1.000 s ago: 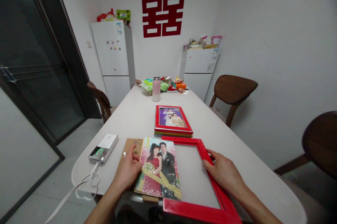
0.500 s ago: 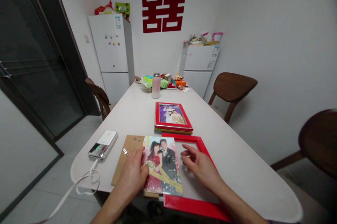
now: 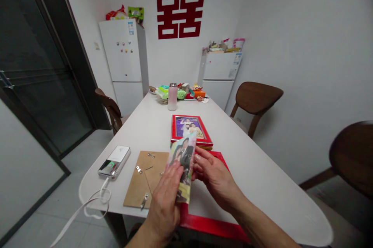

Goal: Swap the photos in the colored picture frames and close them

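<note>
Both my hands hold a printed couple photo (image 3: 183,162) lifted on edge above the white table (image 3: 262,178). My left hand (image 3: 167,197) grips its near left side, and my right hand (image 3: 214,176) pinches its right side. Under my hands lies an empty red picture frame (image 3: 210,226), mostly hidden by them. The brown backing board (image 3: 142,178) with metal clips lies flat to the left of the frame. Farther along the table sits a second red frame (image 3: 190,129) with a photo in it, stacked on other frames.
A power bank (image 3: 114,161) with a white cable lies at the table's left edge. A pink bottle (image 3: 172,97) and snacks stand at the far end. Wooden chairs (image 3: 256,100) flank the table; two white fridges stand against the back wall.
The photo lay flat on the backing board; both hands have now lifted it upright. My right hand moved from the frame's right side to the photo. The backing board is uncovered.
</note>
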`<state>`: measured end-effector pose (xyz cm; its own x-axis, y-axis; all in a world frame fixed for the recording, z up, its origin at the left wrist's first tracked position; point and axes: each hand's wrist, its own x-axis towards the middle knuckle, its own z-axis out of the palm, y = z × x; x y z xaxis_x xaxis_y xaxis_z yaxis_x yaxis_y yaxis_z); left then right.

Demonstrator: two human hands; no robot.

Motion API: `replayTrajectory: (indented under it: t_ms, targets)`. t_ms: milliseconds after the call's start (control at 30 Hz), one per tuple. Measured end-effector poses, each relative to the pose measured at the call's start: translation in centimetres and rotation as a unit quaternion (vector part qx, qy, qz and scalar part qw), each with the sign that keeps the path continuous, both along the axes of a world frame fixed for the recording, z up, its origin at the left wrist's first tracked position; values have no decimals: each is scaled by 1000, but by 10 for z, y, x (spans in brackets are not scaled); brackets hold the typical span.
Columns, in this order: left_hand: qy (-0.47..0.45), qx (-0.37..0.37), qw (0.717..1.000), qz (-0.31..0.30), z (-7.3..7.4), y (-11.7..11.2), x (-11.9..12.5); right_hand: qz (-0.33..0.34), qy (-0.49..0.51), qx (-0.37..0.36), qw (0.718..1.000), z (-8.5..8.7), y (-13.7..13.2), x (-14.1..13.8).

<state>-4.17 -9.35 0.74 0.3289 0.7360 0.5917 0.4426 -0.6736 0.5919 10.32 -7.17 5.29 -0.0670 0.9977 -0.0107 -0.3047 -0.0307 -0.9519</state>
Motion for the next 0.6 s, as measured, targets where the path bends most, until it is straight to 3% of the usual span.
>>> replayTrajectory:
  t_ms: [100, 200, 267, 333, 400, 467, 600]
  targets:
    - [-172, -103, 979, 40, 8, -2, 10, -68, -44, -48, 996, -11, -4, 3]
    - [-331, -272, 903, 36, 12, -6, 25, -93, -12, -127, 987, -34, -5, 13]
    - [-390, -349, 852, 11, 11, -7, 33, -94, 42, -111, 988, -45, -5, 23]
    - [-410, -377, 830, -10, 9, -5, 36, -112, 58, -76, 989, -50, -5, 37]
    - [-402, -373, 836, -27, 7, 0, 34, -126, 27, -81, 988, -48, -6, 53]
    - [-347, -362, 865, -31, 4, 3, 28, -122, -19, -110, 986, -44, -4, 68]
    - [-110, -315, 943, -7, -2, 2, 19, -106, -85, -142, 981, -39, 3, 83]
